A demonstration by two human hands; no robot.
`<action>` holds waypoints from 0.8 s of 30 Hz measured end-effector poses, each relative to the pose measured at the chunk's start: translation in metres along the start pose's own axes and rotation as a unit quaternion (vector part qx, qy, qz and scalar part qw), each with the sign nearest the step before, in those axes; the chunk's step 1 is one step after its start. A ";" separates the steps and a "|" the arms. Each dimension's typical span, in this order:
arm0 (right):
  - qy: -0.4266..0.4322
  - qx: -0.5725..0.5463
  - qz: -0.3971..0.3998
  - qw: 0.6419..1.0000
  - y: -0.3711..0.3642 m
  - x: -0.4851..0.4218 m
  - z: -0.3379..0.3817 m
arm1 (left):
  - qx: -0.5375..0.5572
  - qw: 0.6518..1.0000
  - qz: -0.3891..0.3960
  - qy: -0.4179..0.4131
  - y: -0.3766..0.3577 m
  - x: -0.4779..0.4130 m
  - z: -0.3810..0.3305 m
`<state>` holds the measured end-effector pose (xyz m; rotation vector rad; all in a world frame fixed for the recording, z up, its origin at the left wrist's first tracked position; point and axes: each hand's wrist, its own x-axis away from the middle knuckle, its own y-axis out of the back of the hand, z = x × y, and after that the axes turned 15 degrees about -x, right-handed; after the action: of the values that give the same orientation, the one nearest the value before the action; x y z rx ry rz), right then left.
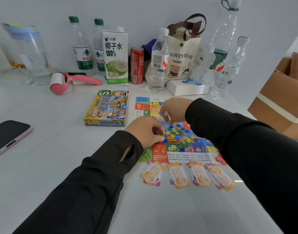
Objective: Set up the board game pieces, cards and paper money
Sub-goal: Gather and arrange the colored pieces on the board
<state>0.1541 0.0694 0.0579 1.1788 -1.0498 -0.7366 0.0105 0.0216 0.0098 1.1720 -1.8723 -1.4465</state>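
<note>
Board game setup looks about halfway there, going by the one head view. The paper board (192,156) is unfolded flat on the white table (60,149), right in front of the person. The game box (107,108) lies just to its left.

The paper money (178,176) is already dealt into four fanned stacks in a row along the board's near edge. So I'd say money is done and pieces are the step in hand.

The little plastic pieces (187,142), blue, yellow and green, are scattered in a loose heap on the middle picture of the board. A few red pieces (221,159) sit at its near right corner.

The left hand (144,130) is down on the left edge of the heap, fingers curled in and pinching a couple of pieces. The right hand (175,108) hovers over the far half of the board with fingertips bunched and pointing down. It may have a piece, but it's too small for me to tell.

No card deck that I can make out.

My guess at the next move is sorting the heap by colour into separate piles. That calls for small fingertip pinches, since the bits are tiny and packed together.

There's a phone (8,135) off to the left, and bottles (80,48), a carton (115,56) and a tote bag (183,59) along the back.
</note>
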 end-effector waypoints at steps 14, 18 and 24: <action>0.004 0.018 0.008 1.000 -0.001 -0.005 -0.001 | -0.094 0.994 0.009 -0.049 0.001 -0.003 -0.002; 0.003 0.006 0.006 1.000 0.000 -0.001 -0.001 | -0.106 0.993 0.001 -0.058 0.000 -0.004 -0.002; -0.006 -0.028 -0.015 0.999 0.002 0.010 0.002 | -0.110 0.992 0.009 -0.058 0.002 -0.004 -0.002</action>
<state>0.1555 0.0600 0.0630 1.1459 -1.0171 -0.7929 0.0136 0.0244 0.0128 0.9819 -1.7395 -1.6934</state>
